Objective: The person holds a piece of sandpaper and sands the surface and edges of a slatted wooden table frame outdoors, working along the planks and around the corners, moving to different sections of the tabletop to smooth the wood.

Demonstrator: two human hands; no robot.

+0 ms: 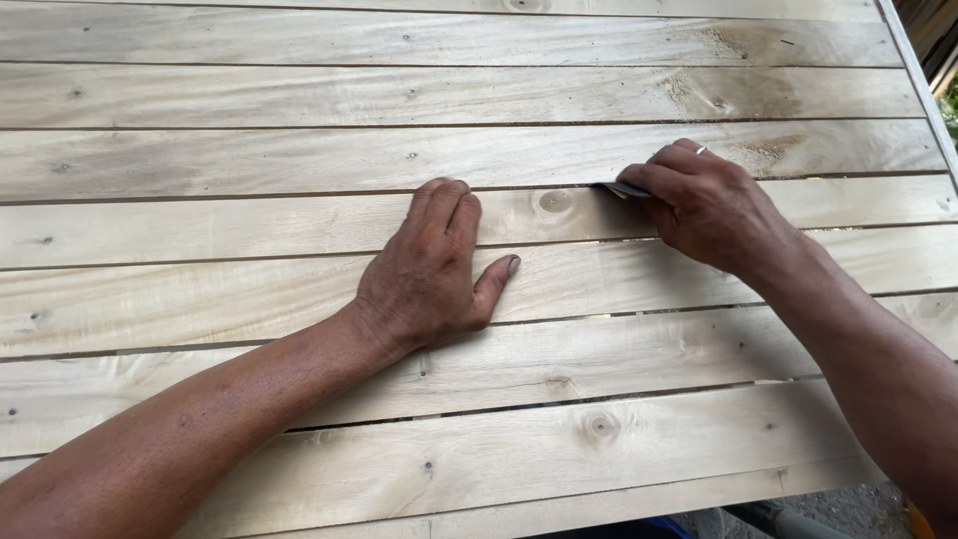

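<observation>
A panel of pale wooden planks (299,150) fills the view, its boards running left to right with narrow gaps between them. My left hand (431,269) lies flat on the middle boards, fingers together and thumb spread, holding nothing. My right hand (704,205) is closed on a small thin dark tool (621,189) whose tip pokes out to the left. The tip rests at the gap between two planks, next to a round knot (554,202). A ring shows on one finger of my right hand.
The panel's right edge (923,90) runs diagonally at the upper right, with dark ground and greenery beyond it. Below the panel's lower edge, grey gravelly ground (848,509) and a bit of blue object (664,526) show. Nail heads dot the boards.
</observation>
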